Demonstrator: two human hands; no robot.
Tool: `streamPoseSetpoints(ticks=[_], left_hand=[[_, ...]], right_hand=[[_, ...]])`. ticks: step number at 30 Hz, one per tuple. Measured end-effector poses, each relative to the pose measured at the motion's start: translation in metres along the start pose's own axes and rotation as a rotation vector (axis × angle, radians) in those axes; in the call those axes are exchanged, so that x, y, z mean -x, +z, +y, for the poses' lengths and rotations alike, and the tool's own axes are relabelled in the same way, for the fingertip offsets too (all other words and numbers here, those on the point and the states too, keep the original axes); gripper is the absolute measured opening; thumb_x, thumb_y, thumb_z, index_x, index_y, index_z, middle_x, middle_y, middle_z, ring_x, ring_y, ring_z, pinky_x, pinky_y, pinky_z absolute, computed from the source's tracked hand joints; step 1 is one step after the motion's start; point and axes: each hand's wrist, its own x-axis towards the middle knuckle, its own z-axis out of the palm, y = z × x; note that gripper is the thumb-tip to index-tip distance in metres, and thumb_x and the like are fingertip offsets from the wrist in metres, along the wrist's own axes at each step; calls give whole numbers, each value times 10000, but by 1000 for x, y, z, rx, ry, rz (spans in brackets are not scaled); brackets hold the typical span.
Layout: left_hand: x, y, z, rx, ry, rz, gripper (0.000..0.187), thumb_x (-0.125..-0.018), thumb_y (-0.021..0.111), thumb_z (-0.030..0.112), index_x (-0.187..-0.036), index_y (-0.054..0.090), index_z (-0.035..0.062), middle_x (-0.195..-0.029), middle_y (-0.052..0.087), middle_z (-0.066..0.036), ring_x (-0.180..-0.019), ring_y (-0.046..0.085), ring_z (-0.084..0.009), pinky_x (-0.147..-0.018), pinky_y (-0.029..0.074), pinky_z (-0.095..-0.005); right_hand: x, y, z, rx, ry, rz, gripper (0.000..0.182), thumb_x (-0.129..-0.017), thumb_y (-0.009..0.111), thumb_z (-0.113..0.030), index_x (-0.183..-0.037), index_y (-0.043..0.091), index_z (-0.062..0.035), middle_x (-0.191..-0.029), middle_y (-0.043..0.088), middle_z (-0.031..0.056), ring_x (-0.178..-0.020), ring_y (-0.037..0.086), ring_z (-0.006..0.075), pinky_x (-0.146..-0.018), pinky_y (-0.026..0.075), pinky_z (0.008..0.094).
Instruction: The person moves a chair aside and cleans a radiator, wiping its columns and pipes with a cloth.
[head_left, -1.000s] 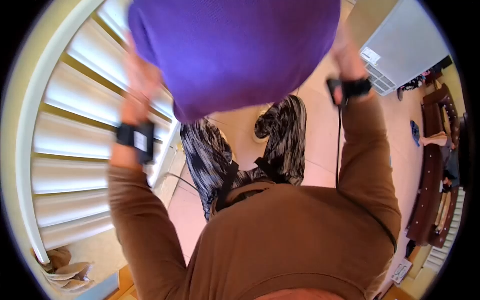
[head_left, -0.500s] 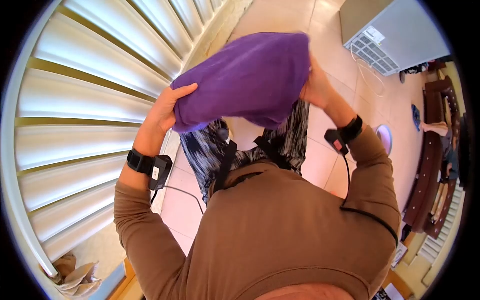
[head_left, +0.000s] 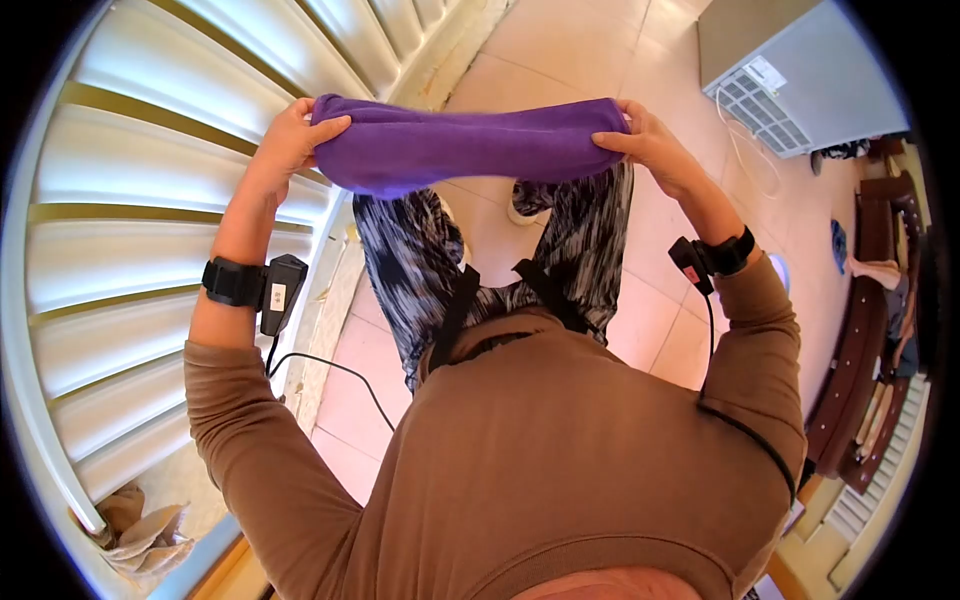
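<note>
A purple cloth (head_left: 460, 147) is stretched sideways between my two hands, in front of my legs and above the tiled floor. My left hand (head_left: 290, 142) pinches its left end, thumb on top and fingers behind. At the opposite end my right hand (head_left: 648, 146) grips the cloth the same way, the thumb lying over the near face. The cloth is folded into a long band, its lower edge sagging a little at the left. Each wrist carries a black strap with a small box, and a cable runs from each.
White slatted panels (head_left: 150, 190) rise close along my left side. A grey appliance (head_left: 800, 75) with a vent and a loose white cord stands at the far right. Further right is a dark brown sofa (head_left: 850, 340) with clothes on it. Pink tiles (head_left: 560, 60) cover the floor.
The purple cloth has gone from a broad, tilted sheet to a narrow, nearly level band. My hands have moved further apart, the left one outward and up, and both still hold the cloth.
</note>
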Motion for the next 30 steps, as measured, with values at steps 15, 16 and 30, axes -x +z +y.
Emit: streamPoseSetpoints(ticks=[15, 16, 30], left_hand=[[12, 10, 14, -431, 401, -51, 401, -806, 633, 173, -1198, 616, 90, -1157, 590, -49, -1021, 567, -206, -879, 452, -299], [13, 13, 16, -675, 440, 35, 375, -816, 627, 200, -1169, 630, 74, -1160, 583, -60, -1019, 567, -227, -878, 451, -306], [-4, 98, -5, 635, -88, -138, 430, -903, 571, 417, -1088, 634, 33, -960, 675, -38, -762, 647, -136, -685, 523, -269]], right_hand=[[-25, -20, -14, 1016, -388, 69, 420, -795, 653, -100, -1208, 581, -73, -1217, 567, 119, -1073, 562, 266, -907, 453, 335], [-28, -24, -11, 1019, -429, 127, 381, -797, 654, -113, -1170, 593, -68, -1198, 566, 129, -1033, 568, 282, -874, 464, 346], [-31, 57, -33, 164, -296, 135, 423, -899, 586, -369, -1086, 580, 10, -878, 637, 81, -775, 627, 162, -671, 515, 288]])
